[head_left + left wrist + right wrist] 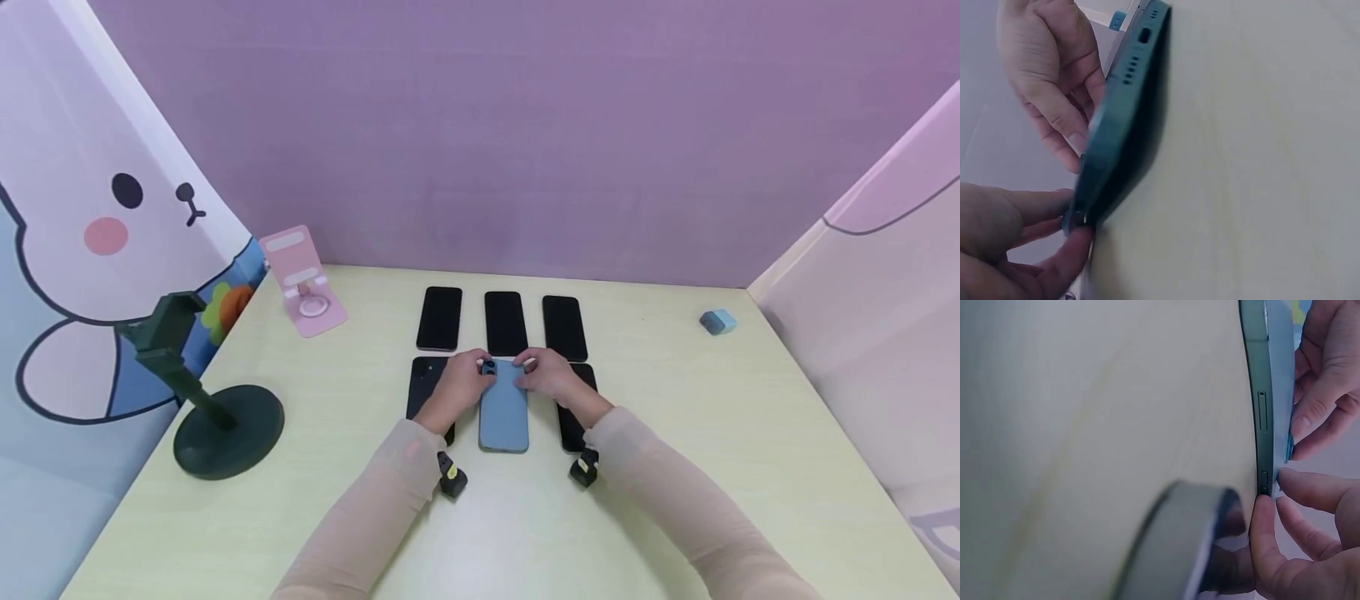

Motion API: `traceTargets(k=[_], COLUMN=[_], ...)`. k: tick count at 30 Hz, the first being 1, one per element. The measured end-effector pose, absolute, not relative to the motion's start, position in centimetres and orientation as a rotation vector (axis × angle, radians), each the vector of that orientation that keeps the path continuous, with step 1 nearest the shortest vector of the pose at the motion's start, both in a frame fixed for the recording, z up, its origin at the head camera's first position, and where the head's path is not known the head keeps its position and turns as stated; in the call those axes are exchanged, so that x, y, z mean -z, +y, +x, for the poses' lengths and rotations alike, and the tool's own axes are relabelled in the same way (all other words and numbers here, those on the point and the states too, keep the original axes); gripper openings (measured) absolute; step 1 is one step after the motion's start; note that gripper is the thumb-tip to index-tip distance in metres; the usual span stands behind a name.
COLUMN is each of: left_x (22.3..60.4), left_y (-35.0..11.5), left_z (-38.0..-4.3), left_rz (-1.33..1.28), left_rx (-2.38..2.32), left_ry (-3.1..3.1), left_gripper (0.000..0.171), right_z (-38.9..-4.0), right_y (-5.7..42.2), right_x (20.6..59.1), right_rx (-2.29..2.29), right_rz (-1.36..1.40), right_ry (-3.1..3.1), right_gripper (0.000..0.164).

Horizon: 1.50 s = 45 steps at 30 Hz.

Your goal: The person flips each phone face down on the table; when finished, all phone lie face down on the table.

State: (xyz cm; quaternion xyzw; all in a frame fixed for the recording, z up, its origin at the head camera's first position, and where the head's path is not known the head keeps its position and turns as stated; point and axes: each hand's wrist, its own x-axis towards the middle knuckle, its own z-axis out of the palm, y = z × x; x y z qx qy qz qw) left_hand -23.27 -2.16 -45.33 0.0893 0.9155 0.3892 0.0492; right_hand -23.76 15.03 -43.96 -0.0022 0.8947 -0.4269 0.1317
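Observation:
A blue phone [503,421] lies back side up in the middle of the front row, its camera at the far end. My left hand [461,382] pinches its far left corner between thumb and finger, seen close in the left wrist view. At the far right corner, my right hand [553,377] pinches the edge, one fingertip [1264,509] low against the side. Under my left wrist is a dark phone [422,387] with its back up. A black phone [572,429] is partly hidden by my right hand and forearm.
Three phones, left [439,319], middle [506,322] and right [565,327], form a back row, dark screens up. A pink folding stand [303,279] and a dark green round-based stand [228,433] stand at left. A small blue block [717,322] sits far right.

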Motion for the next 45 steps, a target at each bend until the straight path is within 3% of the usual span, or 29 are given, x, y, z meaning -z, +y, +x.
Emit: traceTargets(k=[10, 18, 26, 45], left_x=[44.5, 44.5, 45.1, 46.5], left_y=[-1.6, 1.6, 5.1, 7.5], left_z=[-23.4, -23.2, -23.5, -23.7], left_rz=[0.267, 0.503, 0.435, 0.479], left_rx=[-0.986, -1.160, -1.291, -1.293], left_ry=[2.813, 2.795, 2.616, 2.728], left_gripper=[0.031, 0.033, 0.034, 0.028], right_z=[-23.6, -22.5, -21.8, -22.5], right_y=[16.0, 21.6, 25.2, 26.1], right_x=[43.4, 42.3, 42.8, 43.9], right_rx=[1.157, 1.156, 1.158, 1.431], right_rz=[-0.101, -0.153, -0.080, 0.090], right_ry=[2.617, 2.700, 2.742, 2.458], right_gripper=[0.026, 0.032, 0.035, 0.039])
